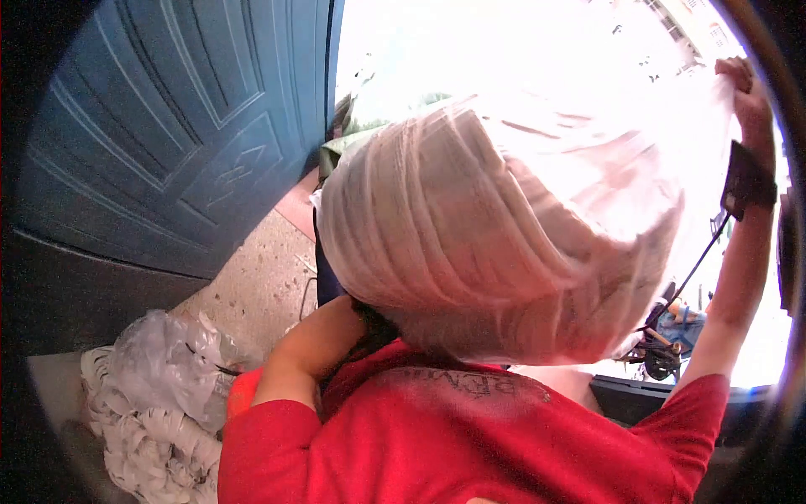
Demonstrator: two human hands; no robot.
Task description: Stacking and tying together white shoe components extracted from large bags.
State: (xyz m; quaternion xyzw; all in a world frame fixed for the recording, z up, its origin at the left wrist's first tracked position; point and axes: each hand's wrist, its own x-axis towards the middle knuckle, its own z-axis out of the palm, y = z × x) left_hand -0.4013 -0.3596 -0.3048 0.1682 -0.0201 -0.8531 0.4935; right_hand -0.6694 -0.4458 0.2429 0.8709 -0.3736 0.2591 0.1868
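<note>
One white bundle (437, 218); right fingers (735, 70) curled round its edge; left fingers hidden, cannot tell; one blue door (180, 134).

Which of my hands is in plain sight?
Your right hand, gripping the edge of the bulging translucent whitish plastic bag; your left hand is hidden by that bag.

a panelled blue door (189, 126) beside bright daylight (487, 50) suggests a building's entrance.

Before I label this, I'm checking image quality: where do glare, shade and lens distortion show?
Head view: glare bleaches the top centre and the upper right of the bag; the blue door looks shaded, its bottom edge curved; black fills the corners.
</note>
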